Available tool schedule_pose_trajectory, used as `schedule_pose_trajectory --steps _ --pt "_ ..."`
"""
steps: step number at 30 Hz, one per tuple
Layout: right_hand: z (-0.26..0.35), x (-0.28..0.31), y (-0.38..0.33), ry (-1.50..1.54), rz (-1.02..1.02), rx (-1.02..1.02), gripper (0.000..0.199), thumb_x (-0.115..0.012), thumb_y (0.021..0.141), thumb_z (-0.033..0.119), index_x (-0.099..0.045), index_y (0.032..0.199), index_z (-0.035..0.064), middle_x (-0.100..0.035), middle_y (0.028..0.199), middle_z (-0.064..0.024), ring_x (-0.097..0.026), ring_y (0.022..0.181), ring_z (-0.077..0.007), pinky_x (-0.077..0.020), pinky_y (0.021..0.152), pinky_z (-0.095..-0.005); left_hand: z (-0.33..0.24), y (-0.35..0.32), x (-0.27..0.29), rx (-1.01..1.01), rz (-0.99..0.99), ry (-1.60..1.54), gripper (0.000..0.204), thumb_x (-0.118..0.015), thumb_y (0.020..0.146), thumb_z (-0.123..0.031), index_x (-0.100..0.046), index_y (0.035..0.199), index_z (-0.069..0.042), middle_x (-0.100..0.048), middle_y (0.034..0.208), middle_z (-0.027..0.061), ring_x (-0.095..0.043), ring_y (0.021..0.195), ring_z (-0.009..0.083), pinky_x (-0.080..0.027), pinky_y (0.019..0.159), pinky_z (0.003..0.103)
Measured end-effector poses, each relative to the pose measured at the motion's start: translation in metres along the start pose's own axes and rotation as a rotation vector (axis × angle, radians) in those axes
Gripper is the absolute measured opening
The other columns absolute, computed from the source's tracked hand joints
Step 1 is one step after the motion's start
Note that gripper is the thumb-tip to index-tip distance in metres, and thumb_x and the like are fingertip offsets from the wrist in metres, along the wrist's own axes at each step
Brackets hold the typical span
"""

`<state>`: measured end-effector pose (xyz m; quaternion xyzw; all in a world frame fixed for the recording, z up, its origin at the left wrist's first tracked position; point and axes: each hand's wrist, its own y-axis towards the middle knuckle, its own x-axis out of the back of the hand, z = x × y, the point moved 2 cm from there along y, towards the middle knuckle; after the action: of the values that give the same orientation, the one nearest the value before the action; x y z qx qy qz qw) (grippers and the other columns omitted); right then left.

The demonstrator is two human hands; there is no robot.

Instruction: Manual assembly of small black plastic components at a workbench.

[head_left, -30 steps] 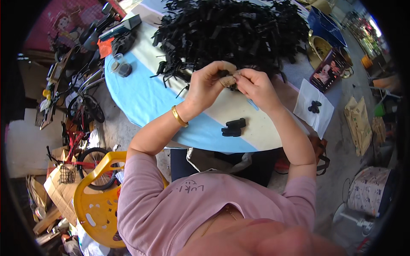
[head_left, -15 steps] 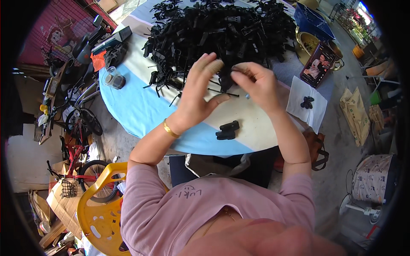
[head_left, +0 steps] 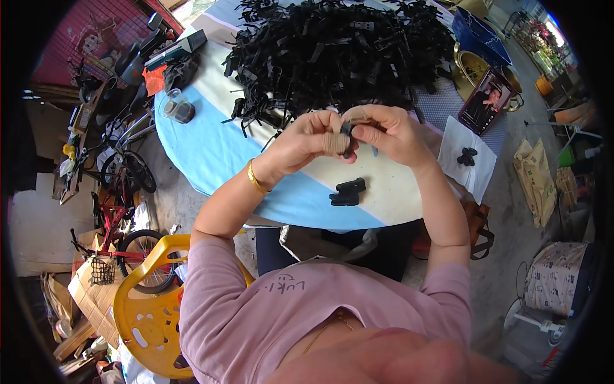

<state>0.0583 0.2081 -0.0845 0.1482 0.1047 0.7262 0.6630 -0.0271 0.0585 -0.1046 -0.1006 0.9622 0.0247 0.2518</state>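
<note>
Over the near part of the table, my left hand (head_left: 313, 142) and my right hand (head_left: 391, 136) meet with fingertips pinched together. Between them is a small black plastic piece (head_left: 347, 136), mostly covered by the fingers, so its exact kind is unclear. Just in front of my hands lie black plastic clip-like parts (head_left: 347, 192), side by side on the cloth. Beyond the hands spreads a large heap of black plastic parts with straps or thin stems (head_left: 339, 54). A few small black pieces (head_left: 467, 157) rest on a white paper sheet (head_left: 455, 142) to the right.
A round table with a blue and cream cloth (head_left: 198, 153) holds a cup of dark liquid (head_left: 178, 109) at left. A propped phone (head_left: 487, 102), a gold-coloured pot (head_left: 465, 67) and a blue box (head_left: 476, 38) stand at right. A yellow chair (head_left: 137, 307) is beside me.
My hands have come back from the heap's near edge and closed together on a small black piece. Before, my left hand was open with fingers spread.
</note>
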Motion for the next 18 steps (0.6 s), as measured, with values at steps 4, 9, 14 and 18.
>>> schedule_pose_trajectory --steps 4,9,14,18 --pt "0.002 -0.009 0.000 -0.067 -0.319 0.019 0.023 -0.053 0.086 0.009 -0.057 0.107 -0.0013 -0.060 0.084 -0.0013 -0.053 0.072 -0.0049 -0.0423 0.064 -0.0162 -0.005 0.000 -0.004 -0.161 -0.199 0.041 0.015 -0.062 0.077 0.000 -0.048 0.078 -0.003 -0.059 0.082 0.0081 -0.062 0.084 0.0195 -0.051 0.076 0.028" --pt "-0.002 -0.011 -0.002 -0.227 -0.251 -0.049 0.012 -0.051 0.088 0.011 -0.056 0.089 0.0005 -0.048 0.065 0.0044 -0.040 0.058 -0.0025 -0.0320 0.052 -0.0159 -0.007 0.000 -0.002 -0.352 -0.387 0.278 0.016 -0.061 0.079 0.002 -0.048 0.089 0.001 -0.056 0.085 0.0069 -0.061 0.087 0.0190 -0.050 0.080 0.029" --pt "-0.002 -0.017 -0.001 -0.328 -0.231 -0.043 0.011 -0.051 0.088 0.010 -0.057 0.087 0.0000 -0.048 0.062 0.0042 -0.040 0.056 -0.0023 -0.0320 0.051 -0.0160 -0.002 -0.004 -0.005 -0.400 -0.388 0.423 0.031 -0.059 0.080 0.003 -0.047 0.109 0.003 -0.056 0.096 0.0080 -0.059 0.088 0.0151 -0.049 0.080 0.026" --pt "0.000 -0.019 -0.003 -0.302 -0.228 -0.044 0.012 -0.052 0.088 0.010 -0.057 0.084 -0.0003 -0.048 0.060 0.0040 -0.040 0.054 -0.0020 -0.0315 0.049 -0.0164 0.004 -0.004 -0.005 -0.486 -0.434 0.455 0.026 -0.062 0.079 -0.001 -0.053 0.103 0.002 -0.059 0.093 0.0051 -0.058 0.085 0.0090 -0.048 0.078 0.023"
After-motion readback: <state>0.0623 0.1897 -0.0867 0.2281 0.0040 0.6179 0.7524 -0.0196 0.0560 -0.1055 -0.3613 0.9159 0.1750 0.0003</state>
